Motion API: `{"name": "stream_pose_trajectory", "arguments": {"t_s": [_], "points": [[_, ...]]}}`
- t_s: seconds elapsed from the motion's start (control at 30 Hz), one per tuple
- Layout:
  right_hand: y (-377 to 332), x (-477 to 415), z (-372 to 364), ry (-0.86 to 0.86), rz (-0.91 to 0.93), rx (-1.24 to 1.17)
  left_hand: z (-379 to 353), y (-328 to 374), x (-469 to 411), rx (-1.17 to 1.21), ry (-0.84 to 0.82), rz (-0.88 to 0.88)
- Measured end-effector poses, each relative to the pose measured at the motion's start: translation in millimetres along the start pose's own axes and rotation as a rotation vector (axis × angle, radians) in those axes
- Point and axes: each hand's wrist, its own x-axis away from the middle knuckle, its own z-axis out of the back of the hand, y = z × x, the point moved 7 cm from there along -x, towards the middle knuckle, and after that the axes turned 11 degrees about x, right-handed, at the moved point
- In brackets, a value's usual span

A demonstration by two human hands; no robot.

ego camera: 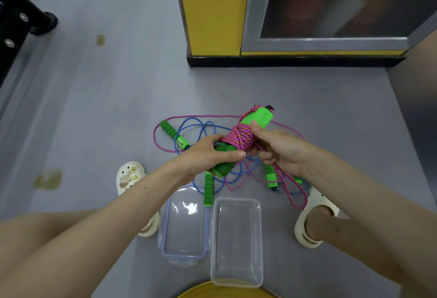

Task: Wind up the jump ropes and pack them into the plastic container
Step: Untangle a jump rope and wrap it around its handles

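Partway: left hand [208, 153] grips the green handles [236, 146], right hand [279, 151] pinches pink rope [238, 140] mid-wind. Blue rope [201, 127] lies loose at 12 o'clock of the empty container [236, 281].

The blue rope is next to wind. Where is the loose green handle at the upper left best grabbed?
Grip the green handle around its ribbed foam middle, from above with the left hand. It lies flat on the floor, clear of the tangle; the blue rope exits its lower-right end.
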Motion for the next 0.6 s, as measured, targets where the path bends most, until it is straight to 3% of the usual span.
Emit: {"name": "stream_pose_trajectory", "arguments": {"t_s": [0.13,0.37,0.6], "points": [[2.3,-1.5,1.8,0.019,-0.009,-0.017,6.8,2.9,-5.5,-0.176,0.159,-0.104],[14.0,-5.0,4.5,0.089,-0.101,0.103,9.6,21.7,8.8,-0.898,0.421,-0.286],[17.5,-3.2,8.9,0.171,-0.185,0.206,1.6,31.3,18.0,-1.241,0.525,-0.397]]}}
